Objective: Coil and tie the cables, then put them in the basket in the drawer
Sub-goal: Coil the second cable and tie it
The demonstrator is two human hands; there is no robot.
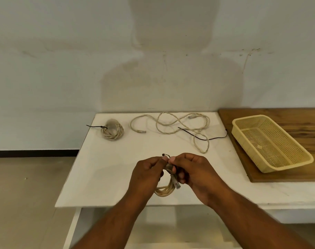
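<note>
My left hand [146, 175] and my right hand [194, 173] meet above the near middle of the white table [99, 177]. Together they grip a coiled beige cable [165, 190], which hangs below them with a clear plug showing. A thin black tie [165, 155] sticks up between my thumbs. A second coiled cable [113, 129] with a black tie around it lies at the far left. A loose uncoiled beige cable [180, 126] sprawls across the back, with a black tie [203, 138] lying over it. The yellow mesh basket [242, 121] sits at the right.
The basket rests on a brown wooden board [296, 115] at the table's right side. A pale wall stands behind the table. Tiled floor lies to the left, beyond the table's left edge. No drawer is visible.
</note>
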